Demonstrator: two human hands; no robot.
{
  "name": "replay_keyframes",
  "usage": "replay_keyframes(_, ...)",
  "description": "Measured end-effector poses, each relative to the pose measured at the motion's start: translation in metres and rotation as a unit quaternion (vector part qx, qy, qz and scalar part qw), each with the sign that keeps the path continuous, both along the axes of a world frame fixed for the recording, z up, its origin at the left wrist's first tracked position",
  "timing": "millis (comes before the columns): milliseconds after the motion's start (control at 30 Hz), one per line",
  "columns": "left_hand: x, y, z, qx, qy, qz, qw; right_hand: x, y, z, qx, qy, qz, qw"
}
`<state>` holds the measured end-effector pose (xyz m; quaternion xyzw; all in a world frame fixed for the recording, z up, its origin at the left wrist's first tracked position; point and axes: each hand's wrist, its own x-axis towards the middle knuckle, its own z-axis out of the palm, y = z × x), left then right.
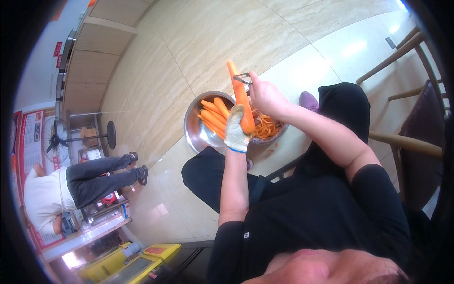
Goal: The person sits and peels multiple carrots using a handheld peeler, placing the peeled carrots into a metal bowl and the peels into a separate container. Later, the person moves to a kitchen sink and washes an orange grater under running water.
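In a pale knit work glove with a blue cuff edge, my left hand (237, 131) grips the thick end of a long carrot (239, 90), whose thin end points away from me. My bare right hand (266, 96) is closed around a vegetable peeler (243, 78), its head against the upper part of the carrot. Below and to the left, a steel bowl (191, 131) holds several smooth orange carrots (212, 115). Under my right hand, partly hidden, a second container holds a heap of carrot peelings (266, 127).
Wooden chairs (404, 140) stand at the right. On the left are a standing fan (56, 139), wooden cabinets (93, 53) and a person in a white top (46, 190) at a counter. A few peel scraps (270, 151) lie on the tiled floor (170, 191).
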<state>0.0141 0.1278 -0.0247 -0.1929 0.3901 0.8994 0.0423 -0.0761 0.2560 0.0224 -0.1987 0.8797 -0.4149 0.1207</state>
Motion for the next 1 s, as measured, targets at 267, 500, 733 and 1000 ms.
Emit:
replay_keyframes(267,-0.003,-0.011,-0.011,-0.006,-0.006,-0.007,1.000,-0.025,0.003,0.002,-0.022,0.000,-0.083,0.996)
replay_keyframes(500,-0.001,-0.001,0.002,-0.057,-0.016,0.017,0.998,-0.029,-0.002,0.012,-0.014,-0.062,-0.060,0.996)
replay_keyframes(733,-0.004,0.009,0.010,-0.090,-0.029,0.075,0.993,-0.029,-0.011,0.005,0.062,-0.010,-0.044,0.997)
replay_keyframes(1000,-0.006,0.010,0.014,-0.126,-0.063,0.130,0.981,0.008,-0.020,-0.015,0.124,0.002,0.035,0.992)
